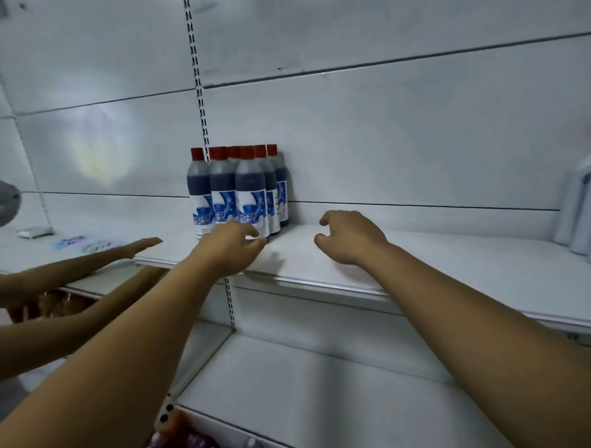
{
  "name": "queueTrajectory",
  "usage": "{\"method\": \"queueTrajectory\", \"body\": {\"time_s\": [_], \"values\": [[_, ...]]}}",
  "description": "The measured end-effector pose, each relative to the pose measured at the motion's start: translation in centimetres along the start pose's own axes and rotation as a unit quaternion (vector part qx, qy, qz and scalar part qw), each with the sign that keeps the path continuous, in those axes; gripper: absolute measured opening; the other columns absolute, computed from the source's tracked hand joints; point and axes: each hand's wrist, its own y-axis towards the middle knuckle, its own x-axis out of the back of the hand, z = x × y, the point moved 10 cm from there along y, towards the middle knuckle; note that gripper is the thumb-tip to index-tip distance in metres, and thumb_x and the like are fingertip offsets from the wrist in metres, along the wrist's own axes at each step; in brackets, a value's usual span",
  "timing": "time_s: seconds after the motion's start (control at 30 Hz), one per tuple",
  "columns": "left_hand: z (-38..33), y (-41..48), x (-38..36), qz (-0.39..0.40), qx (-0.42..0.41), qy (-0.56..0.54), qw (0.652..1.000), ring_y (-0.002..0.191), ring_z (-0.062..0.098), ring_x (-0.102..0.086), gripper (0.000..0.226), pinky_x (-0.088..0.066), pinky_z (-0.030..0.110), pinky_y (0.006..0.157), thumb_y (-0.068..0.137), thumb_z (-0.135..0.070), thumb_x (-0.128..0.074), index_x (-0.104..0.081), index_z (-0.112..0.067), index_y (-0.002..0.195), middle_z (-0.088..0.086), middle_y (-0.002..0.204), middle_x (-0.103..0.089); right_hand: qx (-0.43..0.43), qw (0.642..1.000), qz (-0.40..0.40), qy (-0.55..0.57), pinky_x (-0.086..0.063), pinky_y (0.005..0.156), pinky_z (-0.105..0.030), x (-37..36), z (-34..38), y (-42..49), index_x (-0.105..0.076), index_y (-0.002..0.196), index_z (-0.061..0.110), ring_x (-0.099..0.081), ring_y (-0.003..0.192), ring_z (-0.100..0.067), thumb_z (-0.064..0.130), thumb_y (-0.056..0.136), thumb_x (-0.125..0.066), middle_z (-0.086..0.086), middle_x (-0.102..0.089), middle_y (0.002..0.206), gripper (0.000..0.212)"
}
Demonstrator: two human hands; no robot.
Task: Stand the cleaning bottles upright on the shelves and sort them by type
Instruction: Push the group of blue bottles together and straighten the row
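Note:
Several dark blue cleaning bottles with red caps and blue-white labels stand upright in a tight cluster at the back of the white middle shelf. My left hand is at the foot of the front bottle, its loosely curled fingertips against the base; no grip around the bottle shows. My right hand hovers over bare shelf to the right of the cluster, fingers loosely curled and holding nothing.
Another person's hand lies flat on the shelf to the left, with a second forearm below it. Pale bottles stand at the right edge. Purple bottles lie at the bottom, below the lower shelf. Small packets lie far left.

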Motion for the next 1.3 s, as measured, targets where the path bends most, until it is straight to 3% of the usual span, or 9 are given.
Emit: {"method": "queueTrajectory", "body": {"time_s": [0.17, 0.23, 0.47, 0.57, 0.8, 0.9, 1.03, 1.13, 1.3], "values": [[3.3, 4.4, 1.0, -0.035, 0.024, 0.013, 0.999, 0.119, 0.025, -0.054, 0.043, -0.047, 0.042, 0.101, 0.099, -0.047, -0.048, -0.058, -0.020, 0.132, 0.004, 0.137, -0.057, 0.025, 0.999, -0.015, 0.015, -0.050, 0.076, -0.034, -1.3, 2.9, 5.2, -0.058, 0.123, 0.018, -0.064, 0.093, -0.025, 0.033, 0.092, -0.051, -0.003, -0.065, 0.104, 0.036], [4.5, 5.7, 1.2, -0.045, 0.023, 0.002, 0.999, 0.116, 0.024, -0.055, 0.041, -0.048, 0.043, 0.099, 0.099, -0.046, -0.050, -0.059, -0.021, 0.131, 0.004, 0.135, -0.057, 0.034, 0.999, -0.019, 0.026, -0.048, 0.071, -0.031, -2.3, 4.1, 6.8, -0.058, 0.125, 0.019, -0.063, 0.086, -0.023, 0.035, 0.092, -0.052, -0.004, -0.065, 0.111, 0.037], [7.2, 8.0, 3.0, -0.128, -0.027, 0.024, 0.991, 0.111, 0.024, -0.051, 0.037, -0.047, 0.042, 0.098, 0.094, -0.044, -0.058, -0.063, -0.021, 0.123, 0.004, 0.125, -0.057, 0.028, 0.994, -0.026, 0.105, -0.052, 0.075, -0.033, -4.5, 6.6, 11.0, -0.054, 0.120, 0.019, -0.062, 0.093, -0.022, 0.040, 0.086, -0.064, -0.004, -0.066, 0.115, 0.041], [8.1, 8.4, 5.0, -0.219, -0.078, 0.019, 0.972, 0.113, 0.024, -0.047, 0.038, -0.042, 0.040, 0.098, 0.088, -0.046, -0.065, -0.061, -0.020, 0.115, 0.004, 0.123, -0.054, -0.002, 0.985, -0.033, 0.169, -0.054, 0.084, -0.038, -5.0, 7.1, 12.3, -0.044, 0.128, 0.017, -0.062, 0.102, -0.022, 0.044, 0.076, -0.072, -0.006, -0.061, 0.122, 0.065], [13.9, 11.0, 5.7, -0.296, -0.093, -0.118, 0.943, 0.132, 0.029, -0.035, 0.104, -0.036, 0.046, 0.109, 0.067, -0.061, -0.078, -0.027, -0.015, 0.145, 0.010, 0.146, -0.031, -0.067, 0.947, -0.029, 0.312, -0.049, 0.101, -0.043, -8.4, 8.3, 13.9, -0.018, 0.148, 0.019, -0.052, 0.127, -0.024, 0.033, 0.066, -0.088, -0.008, -0.042, 0.146, 0.109], [16.2, 12.7, 4.3, -0.266, -0.078, -0.193, 0.941, 0.141, 0.028, -0.031, 0.125, -0.032, 0.048, 0.115, 0.060, -0.066, -0.082, -0.016, -0.016, 0.152, 0.009, 0.156, -0.024, -0.097, 0.927, -0.050, 0.358, -0.045, 0.106, -0.047, -9.7, 8.6, 14.3, -0.010, 0.151, 0.022, -0.048, 0.131, -0.024, 0.034, 0.062, -0.091, -0.006, -0.039, 0.149, 0.120], [18.1, 15.6, 1.3, -0.151, -0.041, -0.374, 0.914, 0.143, 0.025, -0.035, 0.146, -0.038, 0.050, 0.113, 0.041, -0.076, -0.082, -0.002, -0.031, 0.154, 0.004, 0.161, -0.020, -0.122, 0.910, -0.084, 0.386, -0.048, 0.101, -0.042, -10.2, 8.6, 14.5, -0.013, 0.148, 0.022, -0.052, 0.126, -0.023, 0.031, 0.060, -0.092, -0.004, -0.045, 0.144, 0.119], [18.0, 17.2, -1.0, -0.056, -0.050, -0.474, 0.877, 0.125, 0.019, -0.053, 0.130, -0.049, 0.045, 0.103, 0.057, -0.045, -0.093, -0.008, -0.027, 0.153, 0.003, 0.150, -0.042, -0.132, 0.895, -0.108, 0.413, -0.049, 0.093, -0.035, -10.4, 8.2, 14.4, -0.019, 0.147, 0.019, -0.055, 0.116, -0.018, 0.025, 0.061, -0.092, -0.002, -0.050, 0.140, 0.114], [17.0, 18.6, -3.0, 0.048, -0.111, -0.567, 0.815, 0.109, 0.024, -0.069, 0.101, -0.056, 0.053, 0.092, 0.053, -0.043, -0.096, -0.046, -0.020, 0.137, 0.005, 0.124, -0.068, -0.147, 0.889, -0.118, 0.418, -0.053, 0.096, -0.041, -10.6, 8.0, 14.4, -0.030, 0.144, 0.020, -0.062, 0.111, -0.017, 0.029, 0.052, -0.096, 0.001, -0.059, 0.131, 0.113]]}}
